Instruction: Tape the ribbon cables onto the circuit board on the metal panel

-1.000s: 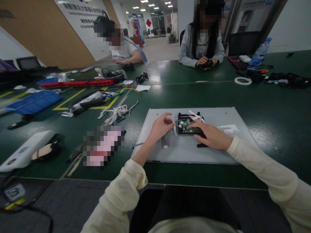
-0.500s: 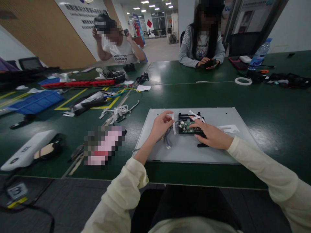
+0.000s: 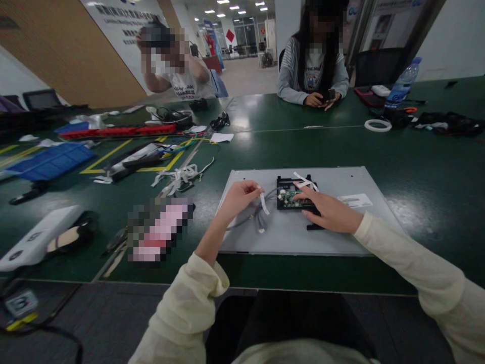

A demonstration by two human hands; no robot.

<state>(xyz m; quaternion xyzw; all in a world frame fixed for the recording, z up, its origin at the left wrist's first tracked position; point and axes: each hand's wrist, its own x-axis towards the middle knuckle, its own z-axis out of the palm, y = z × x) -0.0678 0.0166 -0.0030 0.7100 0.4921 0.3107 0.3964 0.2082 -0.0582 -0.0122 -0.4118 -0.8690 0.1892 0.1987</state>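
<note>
A grey metal panel (image 3: 341, 227) lies flat on the green table in front of me. On it sits a small black module with a green circuit board (image 3: 291, 197). My right hand (image 3: 328, 211) lies flat on the module's right side, fingers stretched over it. My left hand (image 3: 238, 198) is closed in a pinch on a strip of white tape (image 3: 262, 203) stuck to a bundle of grey cables (image 3: 257, 217) running out of the module's left side. A white label (image 3: 355, 200) is stuck on the panel to the right.
Left of the panel lie white tape strips (image 3: 178, 177), a blurred pink object (image 3: 159, 230), a white device (image 3: 36, 237), blue trays (image 3: 49, 159) and a red strip (image 3: 121, 130). A tape roll (image 3: 378, 125) and water bottle (image 3: 401, 83) stand at the far right. Two people sit across the table.
My left hand has drawn left and toward me, pulling the tape and cables away from the module. My right hand has stayed on the module. The far-left person raised both hands to the head.
</note>
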